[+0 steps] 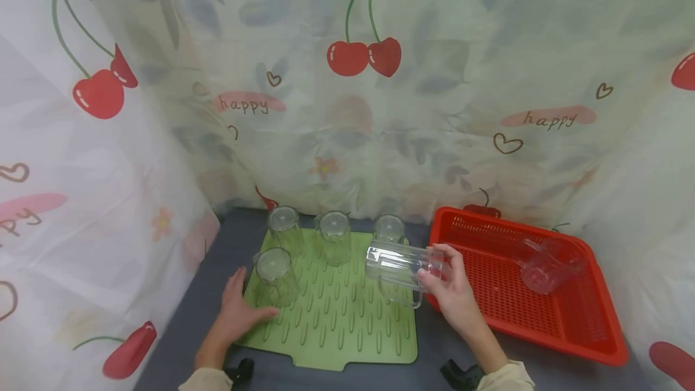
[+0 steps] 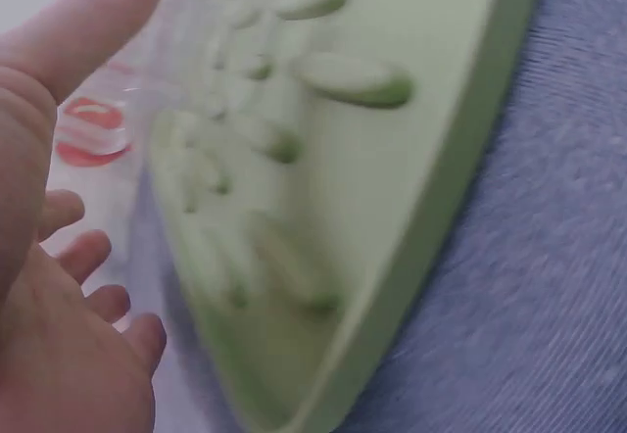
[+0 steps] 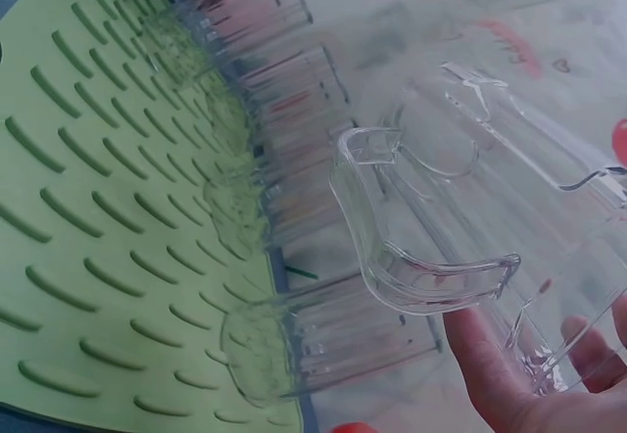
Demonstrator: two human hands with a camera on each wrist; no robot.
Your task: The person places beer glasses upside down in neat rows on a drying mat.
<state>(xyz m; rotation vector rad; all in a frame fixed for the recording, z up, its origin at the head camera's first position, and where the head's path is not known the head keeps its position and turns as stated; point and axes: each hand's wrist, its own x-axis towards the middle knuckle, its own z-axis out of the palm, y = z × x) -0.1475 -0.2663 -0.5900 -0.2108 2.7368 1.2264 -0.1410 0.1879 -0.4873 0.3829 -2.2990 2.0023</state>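
Only head view shows red basket [image 1: 488,282], one clear mug [image 1: 543,275] inside. Right hand [image 1: 457,295] grips another mug [image 1: 399,261], sideways over green mat [image 1: 336,324]; right wrist view details its handle [image 3: 364,242]. Left hand [image 1: 239,311], fingers spread, beside upturned mug [image 1: 276,276].

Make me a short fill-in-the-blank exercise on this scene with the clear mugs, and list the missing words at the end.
1. The right hand holds a clear mug above the mat, whose colour is ____.
2. Counted in the head view, the number of other mugs standing on the mat is ____.
3. In the head view, the basket beside the mat is coloured ____.
4. The word printed more than once on the cherry-patterned sheet is ____.

Missing words: green; four; red; happy
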